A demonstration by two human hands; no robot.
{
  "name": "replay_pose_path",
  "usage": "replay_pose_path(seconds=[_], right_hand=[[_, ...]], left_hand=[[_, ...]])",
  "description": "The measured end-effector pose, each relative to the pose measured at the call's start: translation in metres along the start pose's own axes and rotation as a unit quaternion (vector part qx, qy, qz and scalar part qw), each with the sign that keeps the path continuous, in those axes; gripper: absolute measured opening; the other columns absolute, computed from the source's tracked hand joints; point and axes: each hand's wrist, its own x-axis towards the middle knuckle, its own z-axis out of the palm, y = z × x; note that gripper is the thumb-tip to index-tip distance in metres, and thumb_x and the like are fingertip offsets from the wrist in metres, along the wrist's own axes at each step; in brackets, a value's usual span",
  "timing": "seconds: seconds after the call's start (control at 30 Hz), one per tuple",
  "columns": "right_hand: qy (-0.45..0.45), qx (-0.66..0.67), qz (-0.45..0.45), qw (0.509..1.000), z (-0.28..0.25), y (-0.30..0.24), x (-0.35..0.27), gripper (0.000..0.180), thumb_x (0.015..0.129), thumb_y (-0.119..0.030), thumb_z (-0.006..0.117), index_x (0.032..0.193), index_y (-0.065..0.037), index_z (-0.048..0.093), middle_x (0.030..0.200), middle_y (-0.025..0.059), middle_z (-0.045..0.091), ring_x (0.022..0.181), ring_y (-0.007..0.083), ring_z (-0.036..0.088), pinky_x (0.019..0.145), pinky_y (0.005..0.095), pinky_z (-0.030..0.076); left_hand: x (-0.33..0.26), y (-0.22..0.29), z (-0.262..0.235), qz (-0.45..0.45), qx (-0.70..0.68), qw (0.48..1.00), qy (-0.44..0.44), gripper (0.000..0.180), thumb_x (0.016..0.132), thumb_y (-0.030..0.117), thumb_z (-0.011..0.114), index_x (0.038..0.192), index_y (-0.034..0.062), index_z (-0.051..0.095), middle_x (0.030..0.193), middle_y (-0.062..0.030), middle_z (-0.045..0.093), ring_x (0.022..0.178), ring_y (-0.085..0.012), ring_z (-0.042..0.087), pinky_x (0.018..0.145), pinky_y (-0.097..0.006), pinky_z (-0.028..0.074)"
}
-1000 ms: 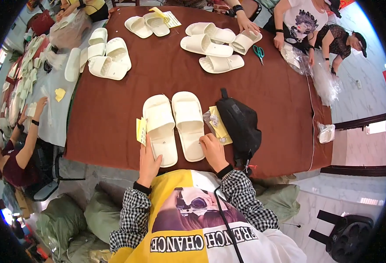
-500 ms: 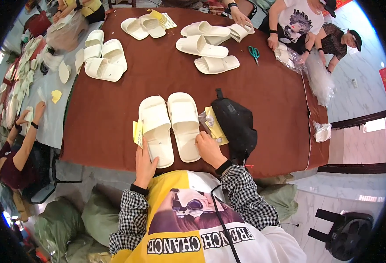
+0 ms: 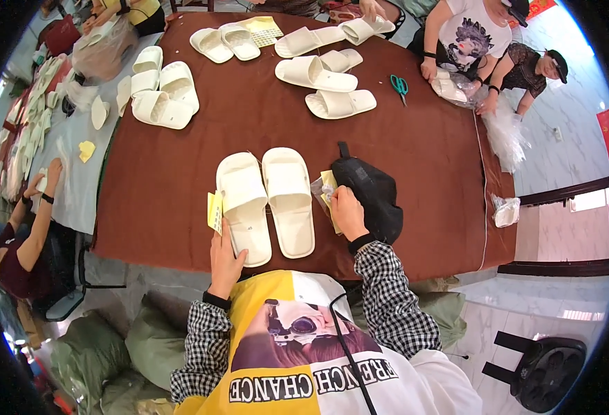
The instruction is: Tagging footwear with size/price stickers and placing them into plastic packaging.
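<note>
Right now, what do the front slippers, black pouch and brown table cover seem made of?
Front slippers: probably matte foam or rubber; plain, smooth-looking soles. Black pouch: likely dull fabric, softly creased. Brown table cover: perhaps matte cloth, faintly wrinkled.

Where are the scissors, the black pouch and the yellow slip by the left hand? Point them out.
Scissors [image 3: 401,92], head view: where the teal handles meet.
Black pouch [image 3: 376,188], head view: middle of its upper face.
Yellow slip [image 3: 213,207], head view: its upper part.

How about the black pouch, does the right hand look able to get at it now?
Yes, probably: the right hand is close by the left side of the black pouch, and nothing visible covers its top. The fingers are at the yellow sheet, so may need freeing first.
</note>
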Motion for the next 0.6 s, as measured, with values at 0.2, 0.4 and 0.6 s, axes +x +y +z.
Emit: replay_pose_path(seconds=[0.2, 0.4, 0.6], right_hand=[[0.019, -0.060, 0.020, 0.998, 0.012, -0.005, 0.003, 0.014, 0.091, -0.017, 0.057, 0.094, -0.006, 0.050, 0.094, 0.0170, 0.060, 0.071, 0.0414, 0.064, 0.061, 0.0522, 0.053], [-0.018, -0.017, 0.048, 0.999, -0.001, -0.015, 0.000, 0.020, 0.090, -0.015, 0.060, 0.101, -0.005, 0.046, 0.097, 0.0183, 0.061, 0.083, 0.0423, 0.064, 0.068, 0.0518, 0.052], [0.016, 0.065, 0.066, 0.996, -0.013, -0.018, -0.011, 0.027, 0.089, -0.012, 0.064, 0.106, -0.004, 0.044, 0.096, 0.0193, 0.061, 0.088, 0.0427, 0.063, 0.072, 0.0493, 0.052]], left_hand=[[-0.001, 0.008, -0.009, 0.012, -0.086, 0.994, 0.062, 0.076, 0.084, 0.004, 0.066, 0.150, 0.0019, 0.029, 0.144, -0.0262, 0.040, 0.128, -0.0385, 0.044, 0.106, -0.042, 0.037], [-0.007, 0.013, -0.038, -0.079, -0.291, 0.949, 0.096, 0.032, 0.093, 0.001, 0.057, 0.125, -0.0018, 0.061, 0.117, -0.0154, 0.064, 0.104, -0.0215, 0.062, 0.090, -0.031, 0.048], [-0.010, 0.037, -0.051, -0.085, -0.363, 0.927, 0.030, 0.027, 0.095, 0.001, 0.054, 0.120, -0.0005, 0.065, 0.105, -0.0063, 0.068, 0.089, -0.0087, 0.058, 0.078, -0.023, 0.047]])
